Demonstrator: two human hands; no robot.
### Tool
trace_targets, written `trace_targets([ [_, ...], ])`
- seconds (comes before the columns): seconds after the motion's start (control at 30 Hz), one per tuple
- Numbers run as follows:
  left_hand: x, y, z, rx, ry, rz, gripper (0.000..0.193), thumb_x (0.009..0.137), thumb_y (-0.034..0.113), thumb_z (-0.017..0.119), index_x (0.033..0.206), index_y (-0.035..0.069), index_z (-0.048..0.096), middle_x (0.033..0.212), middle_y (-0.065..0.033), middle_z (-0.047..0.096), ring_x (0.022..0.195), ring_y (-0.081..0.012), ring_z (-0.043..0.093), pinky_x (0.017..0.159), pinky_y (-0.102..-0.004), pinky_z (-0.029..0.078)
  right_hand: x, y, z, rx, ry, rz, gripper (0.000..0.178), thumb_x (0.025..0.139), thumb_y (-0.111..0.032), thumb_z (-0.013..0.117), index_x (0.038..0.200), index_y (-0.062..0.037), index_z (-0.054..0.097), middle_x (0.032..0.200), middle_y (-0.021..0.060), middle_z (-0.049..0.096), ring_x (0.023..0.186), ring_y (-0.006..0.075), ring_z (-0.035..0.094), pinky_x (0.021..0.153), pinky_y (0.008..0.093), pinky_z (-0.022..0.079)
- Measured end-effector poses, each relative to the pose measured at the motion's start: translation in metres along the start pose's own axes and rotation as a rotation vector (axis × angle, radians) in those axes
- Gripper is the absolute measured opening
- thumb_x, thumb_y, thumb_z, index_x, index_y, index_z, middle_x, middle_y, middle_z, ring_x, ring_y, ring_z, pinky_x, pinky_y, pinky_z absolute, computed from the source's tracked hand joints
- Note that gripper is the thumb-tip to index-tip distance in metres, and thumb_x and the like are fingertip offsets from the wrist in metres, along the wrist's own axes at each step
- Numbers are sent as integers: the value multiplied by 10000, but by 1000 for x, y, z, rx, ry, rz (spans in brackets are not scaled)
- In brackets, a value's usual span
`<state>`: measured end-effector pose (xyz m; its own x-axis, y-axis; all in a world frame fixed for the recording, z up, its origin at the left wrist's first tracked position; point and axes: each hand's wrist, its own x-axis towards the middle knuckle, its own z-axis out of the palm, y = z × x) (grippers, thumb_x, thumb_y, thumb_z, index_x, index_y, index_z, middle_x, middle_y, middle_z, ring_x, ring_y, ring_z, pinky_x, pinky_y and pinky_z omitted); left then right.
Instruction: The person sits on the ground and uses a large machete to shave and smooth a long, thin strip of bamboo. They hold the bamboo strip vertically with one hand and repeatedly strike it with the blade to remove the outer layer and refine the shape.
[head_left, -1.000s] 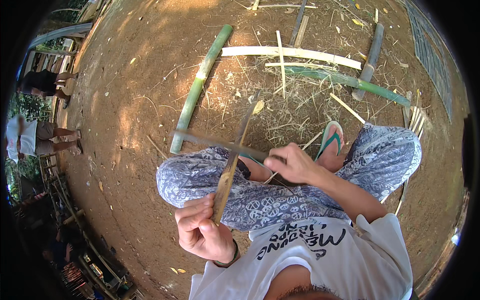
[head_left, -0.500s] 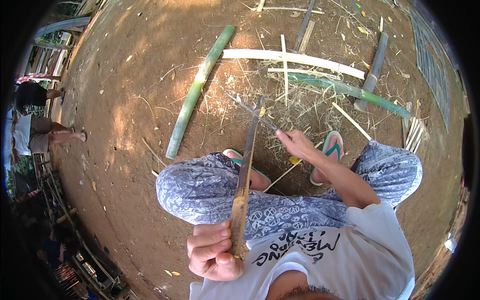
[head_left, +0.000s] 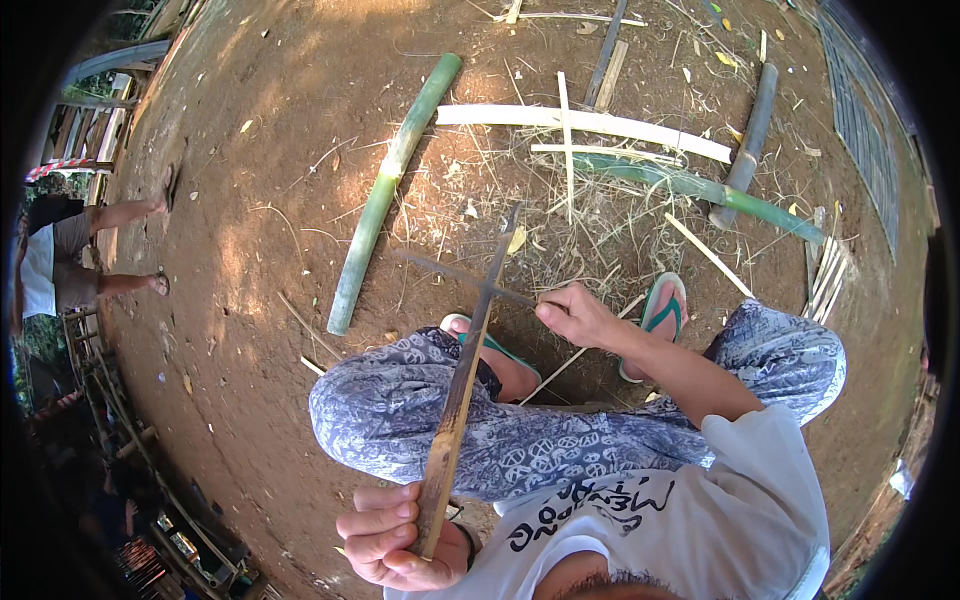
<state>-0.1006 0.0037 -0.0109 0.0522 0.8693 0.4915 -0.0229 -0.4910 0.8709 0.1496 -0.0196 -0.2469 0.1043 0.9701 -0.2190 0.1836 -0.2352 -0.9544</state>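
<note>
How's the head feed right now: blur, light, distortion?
Head view: blade in the right hand smeared, likely by motion; strip in the left hand clearer; sunlight dapples the ground at upper left; lower left is dark; fisheye bends the slatted panel near the right rim.

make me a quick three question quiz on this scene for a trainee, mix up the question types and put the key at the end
1. True or false: the left hand grips the brown strip near its upper tip.
2. Multiple choice: what does the right hand hold?
a) a green pole
b) a thin dark blade
c) a yellow leaf
3. Fill in the blank: the sandal straps are ____ in colour.

Key: 1. False, it grips near the lower end; 2. b; 3. green.
</note>
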Motion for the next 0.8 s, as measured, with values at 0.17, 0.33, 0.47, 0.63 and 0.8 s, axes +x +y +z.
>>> trace_targets([
  [0.17, 12, 5, 8, 21, -22, -11, 292, 1048, 246, 491, 847, 37, 458, 831, -57, 414, 819, -222, 528, 777, -335, 475, 28, 66, -18, -66, 119, 507, 679, 995, -594, 474, 739, 2, 675, 538, 53, 523, 512, 175, 504, 518, 405, 418],
  [0.33, 28, -7, 16, 105, 144, 133, 320, 980, 272, 550, 832, -7, 494, 803, -125, 521, 696, -243, 557, 664, -353, 500, 26, 41, -3, -44, 63, 90, 703, 992, -612, 463, 803, 22, 700, 559, 75, 546, 540, 196, 533, 552, 417, 440],
  [0.47, 37, -5, 22, 86, 161, 102, 305, 988, 262, 542, 839, -1, 496, 797, -110, 509, 695, -238, 554, 662, -345, 503, 55, 95, -21, -28, 146, 612, 677, 1003, -611, 426, 698, -30, 596, 562, 46, 529, 542, 167, 522, 559, 375, 446],
  [0.63, 36, -11, 19, 60, 211, 120, 323, 997, 288, 547, 851, 4, 501, 837, -108, 510, 728, -239, 561, 675, -333, 511, 45, 51, -13, -42, -11, 224, 654, 1000, -561, 480, 818, 29, 696, 566, 88, 548, 535, 208, 495, 550, 435, 416],
  [0.8, 41, -11, 17, 123, 141, 102, 306, 990, 301, 556, 876, 21, 510, 849, -88, 501, 732, -222, 550, 687, -323, 514, 54, 102, -14, 70, 166, 524, 652, 1011, -555, 469, 736, 9, 646, 533, 57, 502, 517, 180, 495, 506, 406, 394],
])
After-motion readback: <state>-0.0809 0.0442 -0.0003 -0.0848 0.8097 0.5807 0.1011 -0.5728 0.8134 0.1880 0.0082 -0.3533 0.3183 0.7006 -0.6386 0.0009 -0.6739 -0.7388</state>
